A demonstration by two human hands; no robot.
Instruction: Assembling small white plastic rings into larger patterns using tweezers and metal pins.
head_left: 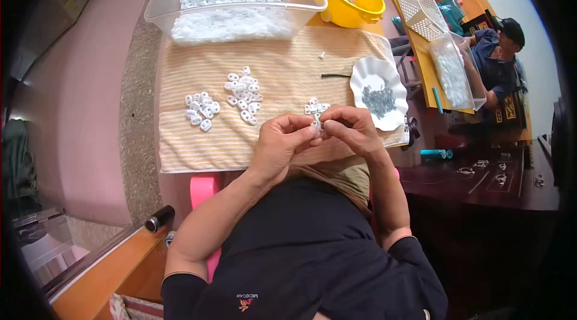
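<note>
Close in front of my body, my left hand (pixel 281 142) pinches a small white plastic piece (pixel 315 123) between thumb and fingers. My right hand (pixel 356 132) meets it there, thumb and forefinger pressed together at the same piece; anything else in that pinch is too small to make out. Just beyond the fingertips lies a little group of white plastic pieces (pixel 314 105). A white scalloped dish (pixel 359 73) holds many tiny grey metal parts (pixel 380 101), to the right of my hands. Farther left are two piles of white oval two-holed pieces, one near (pixel 202 109), one farther (pixel 243 91).
A striped cloth (pixel 198 150) covers the table. At its far side stand a clear bin (pixel 157 10) of white pieces and a yellow tub (pixel 369 10). A thin black rod (pixel 335 75) touches the dish area. Another person (pixel 502 61) sits at the right beside a clear box (pixel 479 88).
</note>
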